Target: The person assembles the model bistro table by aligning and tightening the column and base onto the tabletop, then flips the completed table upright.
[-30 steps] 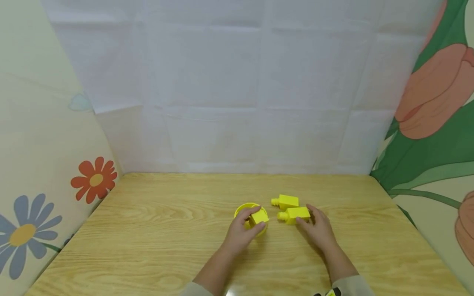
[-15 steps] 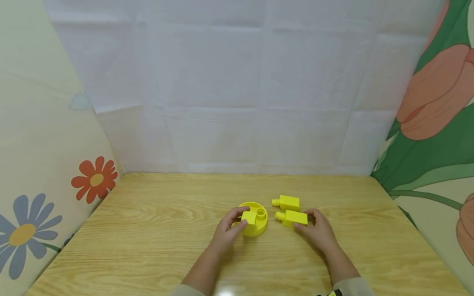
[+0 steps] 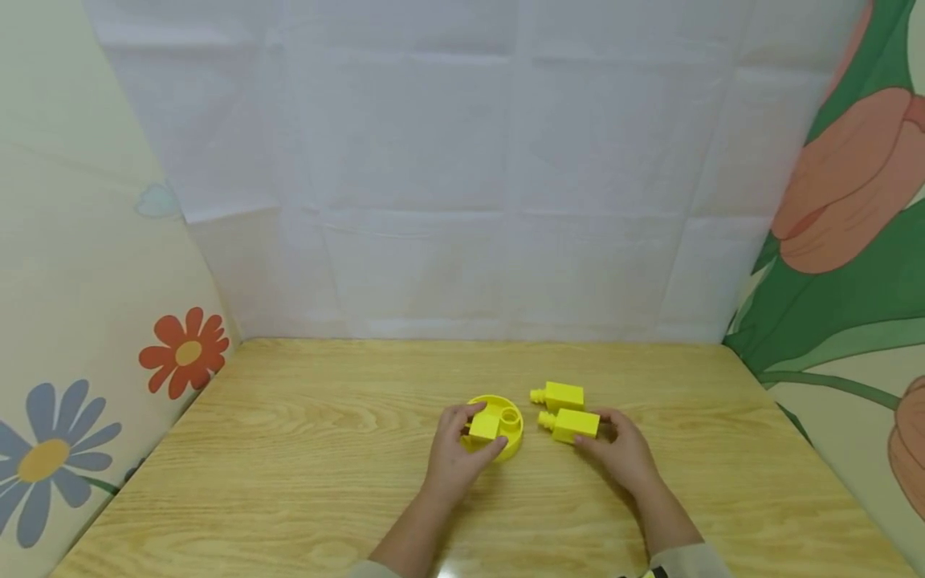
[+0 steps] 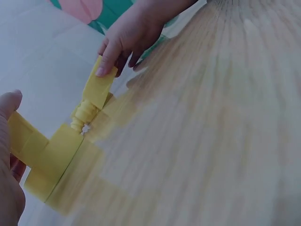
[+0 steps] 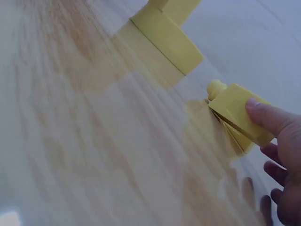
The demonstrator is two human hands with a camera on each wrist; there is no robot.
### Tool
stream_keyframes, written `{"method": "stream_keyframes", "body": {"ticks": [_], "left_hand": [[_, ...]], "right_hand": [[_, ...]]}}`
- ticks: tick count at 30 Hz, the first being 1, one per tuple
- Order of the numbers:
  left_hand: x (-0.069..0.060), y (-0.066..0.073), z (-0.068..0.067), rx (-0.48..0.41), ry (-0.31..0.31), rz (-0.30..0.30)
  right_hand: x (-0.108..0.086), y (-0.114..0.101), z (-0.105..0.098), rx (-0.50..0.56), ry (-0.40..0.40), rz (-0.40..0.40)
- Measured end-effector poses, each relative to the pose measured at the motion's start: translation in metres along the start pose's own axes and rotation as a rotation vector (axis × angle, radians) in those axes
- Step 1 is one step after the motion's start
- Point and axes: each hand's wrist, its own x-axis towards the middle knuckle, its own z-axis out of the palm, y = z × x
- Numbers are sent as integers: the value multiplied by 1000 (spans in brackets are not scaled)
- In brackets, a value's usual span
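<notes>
My left hand (image 3: 451, 459) pinches a yellow block (image 3: 485, 426), my right hand (image 3: 625, 453) a necked block (image 3: 576, 425).
The yellow block is over the round tray (image 3: 516, 443); the head view alone shows the ring (image 3: 510, 416) inside, wrist views just the outer wall (image 5: 164, 41).

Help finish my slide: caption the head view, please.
Left hand pinches a yellow block at a round tray; right hand holds a second block, near a third block.
</notes>
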Motion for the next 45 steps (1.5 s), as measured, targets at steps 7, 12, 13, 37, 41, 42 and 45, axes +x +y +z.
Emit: {"method": "stream_keyframes", "body": {"ticks": [7, 12, 13, 37, 41, 42, 45], "left_hand": [[-1, -4, -5, -55, -19, -18], [0, -7, -7, -173, 5, -55], [0, -8, -7, -194, 8, -66], [7, -15, -22, -353, -68, -142], [7, -14, -22, -361, -70, -144], [7, -14, -22, -363, -71, -147], [7, -13, -22, -370, -77, -159]], "right_hand": [[-7, -15, 4, 250, 9, -9], [-11, -29, 8, 306, 51, -29], [-11, -32, 9, 309, 59, -34], [-4, -79, 35, 234, -60, -209], [-4, -81, 42, 235, -73, -195], [-5, -82, 43, 233, -77, -197], [-5, -83, 46, 229, -101, -199]]}}
